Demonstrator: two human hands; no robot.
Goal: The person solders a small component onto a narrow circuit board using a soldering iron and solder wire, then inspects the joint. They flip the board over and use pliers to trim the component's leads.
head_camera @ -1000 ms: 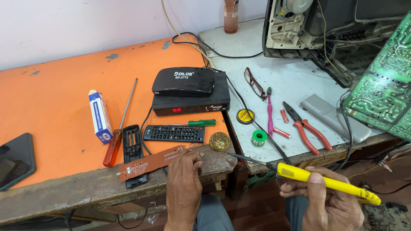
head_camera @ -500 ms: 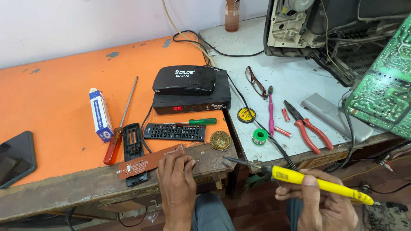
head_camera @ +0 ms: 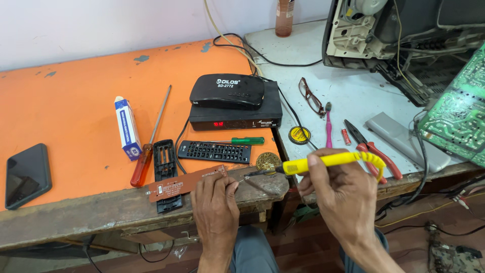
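Right now, in the head view, your right hand [head_camera: 338,194] has its fingers closed around a yellow-handled soldering iron [head_camera: 323,161], whose tip reaches left to the near end of the brown circuit strip [head_camera: 186,183] lying along the front edge of the orange desk [head_camera: 76,101], while your left hand [head_camera: 216,202] presses down on that end of the strip, fingers curled; whether they pinch anything you cannot tell. Just behind the strip sit a black remote [head_camera: 214,151], an open remote shell [head_camera: 165,159], a round brass tip cleaner [head_camera: 267,161] and a red-handled screwdriver [head_camera: 146,151], with two stacked black set-top boxes [head_camera: 233,103] further back and red pliers [head_camera: 374,151] on the grey bench to your right
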